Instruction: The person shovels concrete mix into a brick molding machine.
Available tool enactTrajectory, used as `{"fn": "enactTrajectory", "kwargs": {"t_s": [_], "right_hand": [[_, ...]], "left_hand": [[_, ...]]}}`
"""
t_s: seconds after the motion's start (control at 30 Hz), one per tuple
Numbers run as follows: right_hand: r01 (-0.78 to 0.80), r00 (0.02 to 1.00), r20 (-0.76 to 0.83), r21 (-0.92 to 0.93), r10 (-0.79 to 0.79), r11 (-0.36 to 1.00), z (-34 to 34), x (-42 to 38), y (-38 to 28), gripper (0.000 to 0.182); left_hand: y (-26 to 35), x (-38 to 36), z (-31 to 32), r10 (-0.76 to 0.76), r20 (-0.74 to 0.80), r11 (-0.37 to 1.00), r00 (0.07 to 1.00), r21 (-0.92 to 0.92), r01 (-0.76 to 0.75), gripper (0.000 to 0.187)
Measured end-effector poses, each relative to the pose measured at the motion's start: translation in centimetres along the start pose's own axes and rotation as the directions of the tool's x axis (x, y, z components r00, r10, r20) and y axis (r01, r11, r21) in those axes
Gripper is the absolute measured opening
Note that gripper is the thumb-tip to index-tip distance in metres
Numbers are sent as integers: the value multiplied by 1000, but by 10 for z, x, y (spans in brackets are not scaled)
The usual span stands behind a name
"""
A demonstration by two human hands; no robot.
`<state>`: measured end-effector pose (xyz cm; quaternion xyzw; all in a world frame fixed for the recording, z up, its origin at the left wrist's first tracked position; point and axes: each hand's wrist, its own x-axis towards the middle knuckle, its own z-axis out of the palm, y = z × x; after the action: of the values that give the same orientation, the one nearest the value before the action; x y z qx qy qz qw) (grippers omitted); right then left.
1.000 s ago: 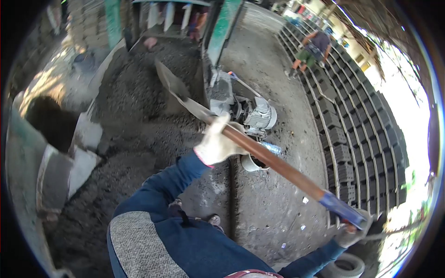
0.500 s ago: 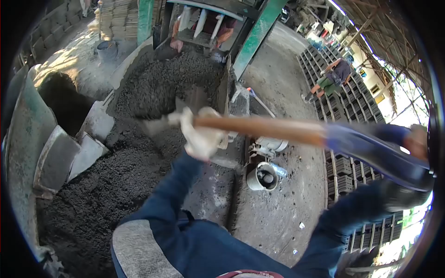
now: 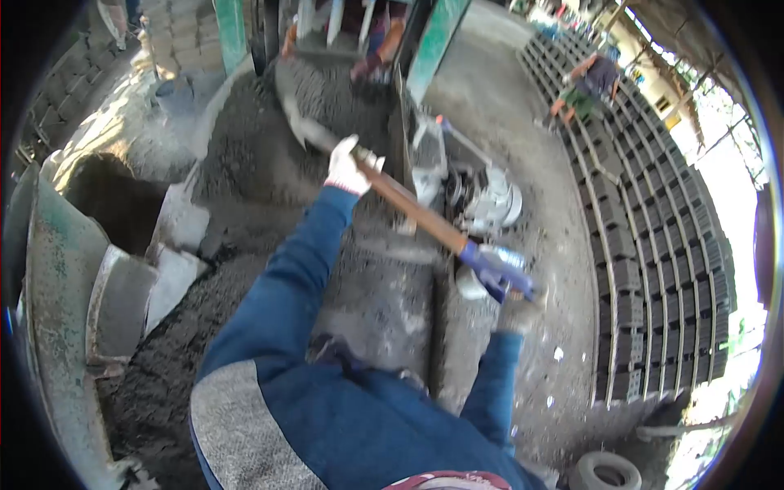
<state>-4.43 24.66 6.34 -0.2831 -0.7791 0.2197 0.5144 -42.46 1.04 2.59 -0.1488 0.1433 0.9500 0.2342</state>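
Note:
My left hand [image 3: 353, 166], in a white glove, is closed around the wooden shaft of a shovel [image 3: 418, 215], just behind its metal blade. My right hand [image 3: 519, 307] is blurred but wraps the shovel's blue grip at the rear end. The blade points away from me, over a dark, damp granular mix [image 3: 245, 135] in a trough below a green-framed machine [image 3: 437, 49]. Some of the mix is on or around the blade, smeared by motion.
Another person's arms [image 3: 384, 53] reach in from behind the machine. A motor [image 3: 490, 200] and a bucket [image 3: 471, 284] stand right of the trough. Further right, a person bends over racked blocks [image 3: 616, 245]. Metal plates [image 3: 122, 302] edge the pit at left; a tire [image 3: 606, 472] lies lower right.
The shovel has swung forward, its blade now nearer the machine. My right hand has come down and inward from the far right with the grip. My left hand has moved slightly forward.

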Motion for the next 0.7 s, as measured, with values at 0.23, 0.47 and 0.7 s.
{"fn": "enactTrajectory", "kwargs": {"t_s": [0.23, 0.47, 0.7], "right_hand": [[-857, 374, 555, -100, 743, 506, -106, -54, 131, 19], [-379, 780, 571, 103, 258, 920, -197, -140, 203, 33], [-870, 320, 611, -113, 724, 480, -265, -237, 180, 40]], "left_hand": [[-63, -197, -38, -242, 693, 960, 679, 275, 61, 31], [-133, -289, -182, -160, -206, 972, 965, 138, 191, 28], [-246, -261, -332, -329, -681, 923, 654, -86, 374, 26]]}}
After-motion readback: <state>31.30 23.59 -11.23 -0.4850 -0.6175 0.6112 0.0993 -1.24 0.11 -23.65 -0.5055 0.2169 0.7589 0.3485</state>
